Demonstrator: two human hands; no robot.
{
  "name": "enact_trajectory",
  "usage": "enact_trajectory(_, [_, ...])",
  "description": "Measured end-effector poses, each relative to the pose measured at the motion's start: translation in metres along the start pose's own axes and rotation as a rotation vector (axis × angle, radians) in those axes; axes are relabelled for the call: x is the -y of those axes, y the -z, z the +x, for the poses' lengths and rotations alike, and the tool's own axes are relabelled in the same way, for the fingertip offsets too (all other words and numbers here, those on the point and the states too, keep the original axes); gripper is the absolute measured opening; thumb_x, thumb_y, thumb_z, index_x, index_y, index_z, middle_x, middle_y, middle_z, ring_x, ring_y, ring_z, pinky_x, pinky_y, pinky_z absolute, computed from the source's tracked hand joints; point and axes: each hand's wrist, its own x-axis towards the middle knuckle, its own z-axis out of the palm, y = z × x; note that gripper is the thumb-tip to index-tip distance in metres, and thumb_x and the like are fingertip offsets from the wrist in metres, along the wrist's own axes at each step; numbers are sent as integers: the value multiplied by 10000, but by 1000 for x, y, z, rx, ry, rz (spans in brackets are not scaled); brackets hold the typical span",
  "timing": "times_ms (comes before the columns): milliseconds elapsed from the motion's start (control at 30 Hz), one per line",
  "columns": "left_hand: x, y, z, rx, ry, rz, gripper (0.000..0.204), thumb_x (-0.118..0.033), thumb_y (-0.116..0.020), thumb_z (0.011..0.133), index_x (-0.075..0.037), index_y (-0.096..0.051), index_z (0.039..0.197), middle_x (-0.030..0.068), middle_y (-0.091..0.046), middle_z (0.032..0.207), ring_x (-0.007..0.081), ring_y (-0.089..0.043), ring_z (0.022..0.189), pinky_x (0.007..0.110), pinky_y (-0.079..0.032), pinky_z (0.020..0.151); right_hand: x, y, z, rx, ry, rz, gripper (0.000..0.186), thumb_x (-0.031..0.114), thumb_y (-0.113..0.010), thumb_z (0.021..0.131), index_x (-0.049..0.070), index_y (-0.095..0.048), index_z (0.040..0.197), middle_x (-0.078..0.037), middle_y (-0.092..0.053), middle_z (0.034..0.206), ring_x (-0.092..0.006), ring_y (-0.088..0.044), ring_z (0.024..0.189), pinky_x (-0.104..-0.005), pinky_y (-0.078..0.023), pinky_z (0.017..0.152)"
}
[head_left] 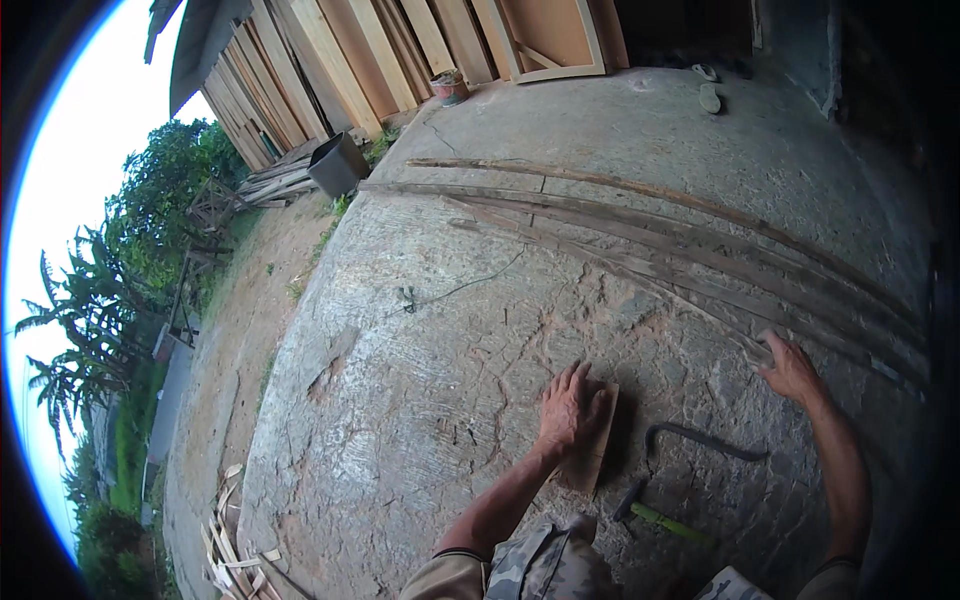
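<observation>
My left hand (570,408) lies over the upper end of a short brown wooden block (588,458), its fingers stretched out and the thumb on the block. Further right, my right hand (795,372) has its thumb and fingers closed round the near end of a thin wooden strip (690,296), which runs away to the far left. Between my arms, a dark curved metal bar (705,438) lies on the concrete. Closer to me is a hammer (660,516) with a green handle and a dark head.
Long weathered planks (650,232) stretch across the rough, cracked concrete (430,370). A thin cord (470,287) lies ahead. Wood scraps (232,548) are heaped at lower left. Leaning boards (345,60), a dark bin (338,165), a small pot (449,88) and sandals (709,98) stand farther off.
</observation>
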Motion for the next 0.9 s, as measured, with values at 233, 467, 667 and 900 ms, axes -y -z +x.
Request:
enact_trajectory(233, [29,-22,-2,-318,41,-317,537,-283,-602,1036,-28,-474,1491,252,-530,1462,460,-496,1363,497,-416,1166,-22,-26,-115,393,-353,650,322,270,-781,939,4,-695,1098,-18,-665,811,-120,-638,681,-328,-533,628])
enact_trajectory(467, [82,-3,0,-394,468,-1357,649,-441,-520,1110,43,-409,1526,240,-519,1510,364,-568,1346,465,-482,1115,-59,-24,-232,207,-201,371,446,223,-930,783,-18,-735,1103,-61,-743,911,-104,-661,856,-325,-561,778])
enact_trajectory(667, [105,17,31,-321,548,-1747,895,-576,-499,1078,46,-183,1639,284,-272,1684,446,-399,1502,541,-347,1234,-99,-32,-309,181,-46,159,512,350,-936,727,18,-743,1066,-194,-754,941,-299,-765,908,-395,-583,793])
enact_trajectory(900, [143,42,9,-381,727,-1845,695,-610,-601,1022,-117,-475,1497,120,-551,1491,357,-513,1382,569,-408,1156,-122,-32,-320,208,-2,-177,528,353,-879,732,72,-662,1123,-209,-716,1019,-439,-703,989,-529,-568,842])
